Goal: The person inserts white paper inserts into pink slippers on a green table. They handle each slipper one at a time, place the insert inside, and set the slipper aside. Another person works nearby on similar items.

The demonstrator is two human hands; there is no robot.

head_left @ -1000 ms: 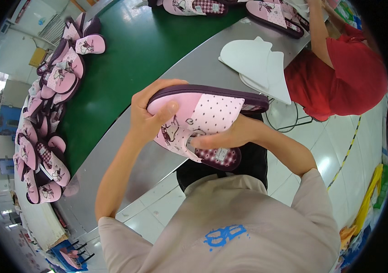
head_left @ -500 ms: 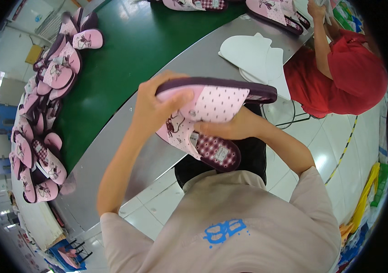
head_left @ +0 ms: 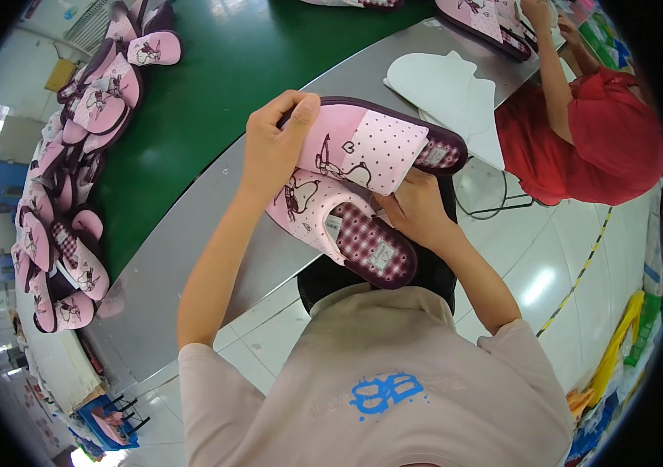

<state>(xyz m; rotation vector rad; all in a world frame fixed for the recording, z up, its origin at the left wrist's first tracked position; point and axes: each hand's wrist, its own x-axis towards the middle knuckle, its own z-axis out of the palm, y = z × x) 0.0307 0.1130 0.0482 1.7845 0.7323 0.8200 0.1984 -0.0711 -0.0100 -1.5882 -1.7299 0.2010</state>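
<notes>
My left hand (head_left: 277, 144) is closed round the toe end of a pink slipper (head_left: 394, 144) with a dotted upper panel, a printed drawing and a dark purple sole edge. My right hand (head_left: 421, 208) grips the same slipper near its foot opening, the fingertips partly hidden behind the upper. Below it, a matching slipper (head_left: 300, 204) lies partly overlapped, its plaid insole and heel pointing toward me. The held slipper is tilted, its upper facing me. The right thumb is close to the lower slipper's opening.
A grey metal table edge (head_left: 160, 311) runs beside a green belt surface (head_left: 215, 86). Many pink slippers (head_left: 102, 109) are piled along the left. White foot-shaped sheets (head_left: 444, 89) lie at the right edge, near a person in red (head_left: 604, 132). More slippers (head_left: 479, 19) are at the far end.
The upper slipper has been turned so its printed upper faces me. My left hand has shifted to its toe, and my right hand has moved right to the opening edge.
</notes>
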